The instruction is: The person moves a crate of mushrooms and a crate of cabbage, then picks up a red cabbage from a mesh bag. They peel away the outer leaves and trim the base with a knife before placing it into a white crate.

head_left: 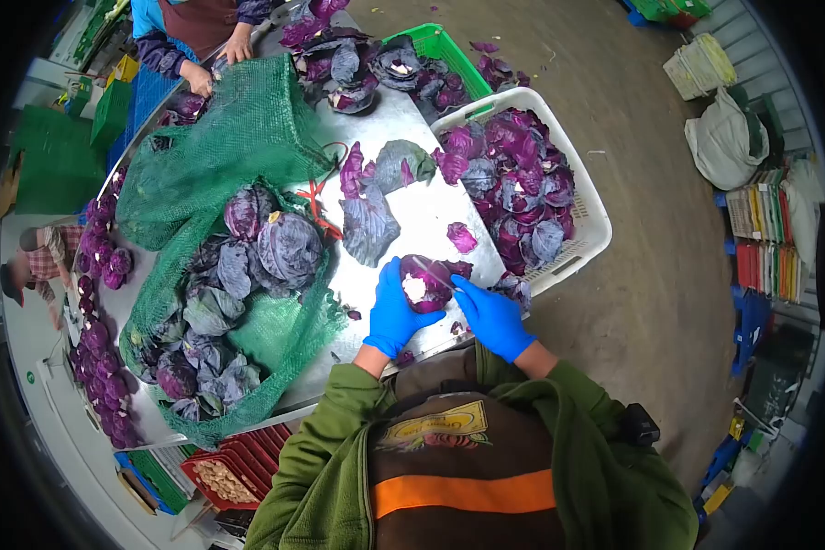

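Note:
My left hand (395, 313), in a blue glove, cups a trimmed purple cabbage (438, 298) with its pale cut stem facing up. My gloved right hand (491, 318) is closed at the cabbage's right side, on what looks like a small knife; only a thin streak of blade shows and the handle is hidden. Loose outer leaves (369, 225) lie on the metal table beyond my hands. To the left, an open green mesh sack (275, 390) holds several untrimmed cabbages (290, 249), with a red tie (318, 211) beside it.
A white crate (598, 229) full of purple leaves stands at the table's right edge, a green crate (458, 57) behind it. Trimmed cabbages (101, 353) line the table's left edge. Another person's hands (238, 44) work at the far end. A further person (46, 257) is at left.

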Demonstrator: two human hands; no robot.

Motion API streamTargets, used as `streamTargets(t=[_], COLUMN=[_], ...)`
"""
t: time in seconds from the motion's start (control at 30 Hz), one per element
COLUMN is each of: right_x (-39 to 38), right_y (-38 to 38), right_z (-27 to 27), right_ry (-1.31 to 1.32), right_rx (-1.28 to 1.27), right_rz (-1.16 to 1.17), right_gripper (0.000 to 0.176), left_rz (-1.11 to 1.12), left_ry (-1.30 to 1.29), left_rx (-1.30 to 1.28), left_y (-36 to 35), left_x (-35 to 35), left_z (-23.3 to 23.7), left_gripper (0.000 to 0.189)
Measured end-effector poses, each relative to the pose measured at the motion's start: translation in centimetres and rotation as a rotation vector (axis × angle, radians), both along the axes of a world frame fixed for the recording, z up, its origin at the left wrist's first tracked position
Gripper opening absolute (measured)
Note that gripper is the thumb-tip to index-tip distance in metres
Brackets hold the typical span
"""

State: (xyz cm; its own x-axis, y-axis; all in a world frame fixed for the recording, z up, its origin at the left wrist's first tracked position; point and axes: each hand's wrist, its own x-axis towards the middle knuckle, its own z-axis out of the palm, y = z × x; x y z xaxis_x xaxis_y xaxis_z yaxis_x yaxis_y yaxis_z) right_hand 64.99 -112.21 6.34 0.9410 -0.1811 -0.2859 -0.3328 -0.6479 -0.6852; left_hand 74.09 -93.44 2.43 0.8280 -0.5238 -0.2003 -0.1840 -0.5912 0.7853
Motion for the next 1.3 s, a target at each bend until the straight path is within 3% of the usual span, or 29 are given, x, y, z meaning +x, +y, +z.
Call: streamTargets(t=[0.2,0.4,0.63,0.83,0.9,0.93,0.97,1.03,1.07,1.13,1.17,1.23,1.3], right_x=[-0.8,-0.1,1.7,3.1,3.8,5.3,6.0,6.0,5.7,5.1,5.0,5.7,4.7], right_y=[0.8,1.4,2.9,3.2,1.3,-0.7,-3.0,-3.2,-2.4,-0.7,-1.1,-1.8,-0.2], right_z=[-0.4,0.2,-1.1,-2.8,-3.4,-1.8,-2.2,-3.6,-4.5,-5.9,-6.4,-6.8,-6.4], right_ry=[-0.107,0.033,0.009,-0.145,-0.035,-0.010,0.065,-0.176,-0.179,-0.405,-0.404,0.252,0.065], right_rx=[-0.127,-0.301,-0.448,-0.545,-0.417,-0.196,-0.343,0.282,0.278,-0.055,-0.057,0.359,0.176], right_rz=[0.057,0.125,0.136,0.138,-0.051,-0.198,-0.081,-0.161,-0.161,-0.118,-0.115,-0.173,-0.173], right_gripper=[0.047,0.049,0.055,0.054,0.048,0.044,0.045,0.048,0.048,0.050,0.050,0.047,0.038], left_rz=[0.037,0.063,0.106,0.129,0.149,0.123,0.089,0.087,0.082,0.084,0.046,0.015,0.541], left_ry=[-0.005,0.033,0.045,0.038,-0.039,0.009,0.053,0.022,0.032,0.045,0.014,-0.022,0.397], left_rx=[0.048,0.027,-0.055,-0.003,0.023,-0.039,-0.094,-0.042,-0.060,-0.094,-0.094,-0.084,-0.271], left_y=[-0.3,-0.5,-0.6,-0.6,-0.8,-0.6,-0.1,-0.1,0.1,0.1,0.6,1.1,0.4], left_x=[-0.2,-0.4,-0.9,-1.6,-1.6,-1.8,-1.8,-1.6,-1.6,-1.5,-1.4,-2.1,-3.4], left_z=[-0.2,0.0,-0.1,-0.2,-0.1,0.5,1.0,0.0,-0.3,-0.6,-0.6,-0.9,-1.1], left_gripper=[0.127,0.125,0.121,0.121,0.121,0.122,0.123,0.123,0.123,0.124,0.125,0.126,0.119])
